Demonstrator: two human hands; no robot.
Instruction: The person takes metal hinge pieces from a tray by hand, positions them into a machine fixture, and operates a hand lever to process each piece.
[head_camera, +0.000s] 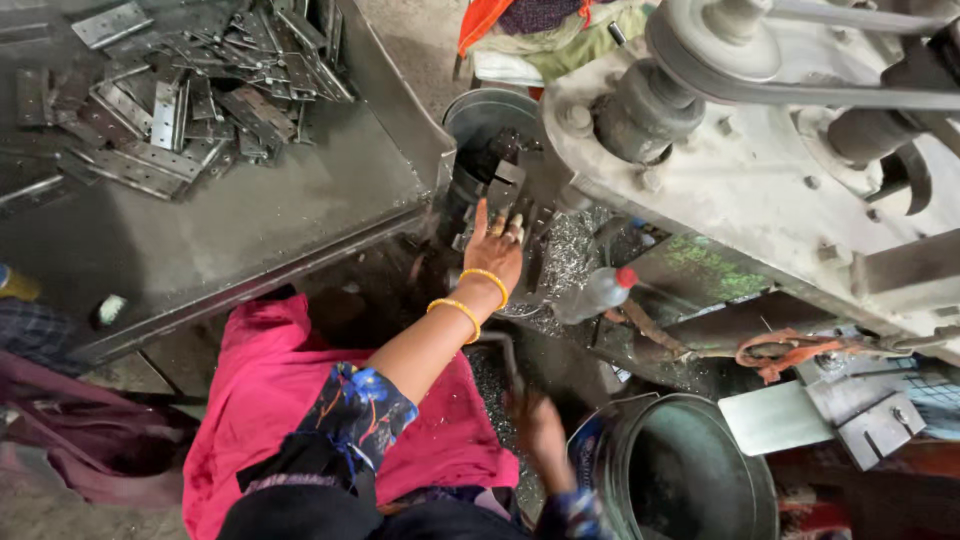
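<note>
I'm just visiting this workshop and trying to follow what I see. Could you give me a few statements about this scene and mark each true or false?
1. The left hand reaches up to the metal part under the machine. True.
2. The left wrist is bare. False: it wears two yellow bangles.
3. A heap of flat perforated metal plates lies on the grey tray at upper left. True.
4. The plastic bottle has a blue cap. False: its cap is red.
5. The right hand is low, beside a round metal bucket. True.
6. The cloth over the person's lap is green. False: it is pink.
</note>
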